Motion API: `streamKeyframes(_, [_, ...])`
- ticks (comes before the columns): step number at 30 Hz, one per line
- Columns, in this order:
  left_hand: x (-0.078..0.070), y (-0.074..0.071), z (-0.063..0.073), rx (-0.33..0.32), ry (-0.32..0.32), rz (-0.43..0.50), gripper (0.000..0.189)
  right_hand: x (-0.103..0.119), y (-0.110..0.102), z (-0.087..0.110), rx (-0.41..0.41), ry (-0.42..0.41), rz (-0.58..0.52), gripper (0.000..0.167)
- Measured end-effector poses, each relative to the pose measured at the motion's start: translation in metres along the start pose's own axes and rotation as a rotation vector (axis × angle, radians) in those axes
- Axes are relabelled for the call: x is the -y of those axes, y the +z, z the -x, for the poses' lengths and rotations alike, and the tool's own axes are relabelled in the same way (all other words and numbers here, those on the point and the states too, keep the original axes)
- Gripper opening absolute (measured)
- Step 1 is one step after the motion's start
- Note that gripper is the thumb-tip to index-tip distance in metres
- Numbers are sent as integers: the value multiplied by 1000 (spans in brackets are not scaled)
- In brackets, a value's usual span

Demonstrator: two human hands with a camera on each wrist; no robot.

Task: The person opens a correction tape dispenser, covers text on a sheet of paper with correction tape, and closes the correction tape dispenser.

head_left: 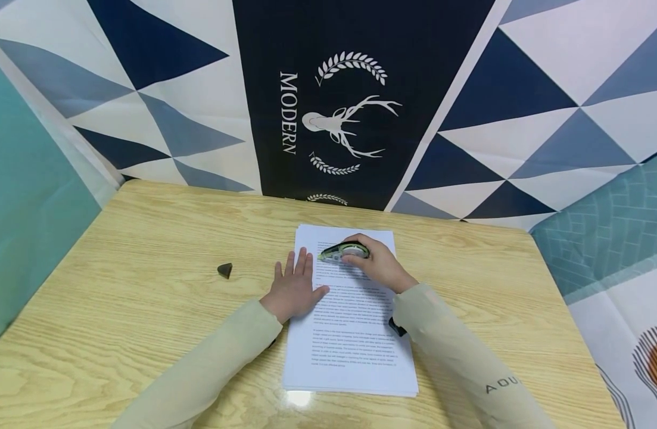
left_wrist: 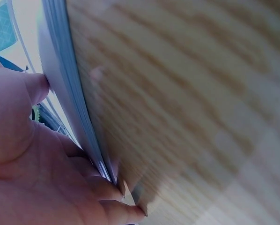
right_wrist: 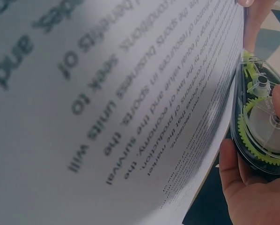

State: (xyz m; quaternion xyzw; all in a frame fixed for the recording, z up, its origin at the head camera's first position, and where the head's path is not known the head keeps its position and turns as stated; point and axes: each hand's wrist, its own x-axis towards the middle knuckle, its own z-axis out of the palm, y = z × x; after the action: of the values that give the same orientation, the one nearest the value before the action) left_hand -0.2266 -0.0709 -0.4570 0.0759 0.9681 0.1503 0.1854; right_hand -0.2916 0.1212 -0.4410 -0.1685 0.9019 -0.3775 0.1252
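A stack of printed paper [head_left: 355,381] lies on the wooden table. My right hand [head_left: 379,262] grips a correction tape dispenser [head_left: 336,252], its tip at the printed lines near the top of the sheet. In the right wrist view, the dispenser [right_wrist: 252,136] shows a clear case with green gear teeth, held between thumb and fingers. Flat across the stack's left edge, my left hand [head_left: 295,291] rests with fingers straight and spread. The left wrist view has that hand [left_wrist: 41,164] beside the sheets' layered edge [left_wrist: 72,75].
A small dark cap [head_left: 225,270] sits on the table [head_left: 162,298] left of the stack. Behind the table's far edge hangs a patterned cloth [head_left: 328,179] with a deer print. A black wrist-worn piece [head_left: 396,327] shows under the right sleeve.
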Motion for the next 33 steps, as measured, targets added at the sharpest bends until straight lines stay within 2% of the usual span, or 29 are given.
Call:
streamKeyframes(10, [0, 1, 0, 0, 1, 8, 81, -1, 0, -2, 11, 2, 26, 33])
streamKeyframes(20, [-1, -2, 1, 9, -1, -1, 80, 4, -1, -3, 29, -67, 87, 34])
streamKeyframes(26, [1, -1, 1, 6, -4, 2, 80, 5, 0, -4, 36, -51, 80, 34])
streamKeyframes(33, [1, 0, -1, 10, -4, 2, 80, 2, -3, -6, 1, 2, 34, 34])
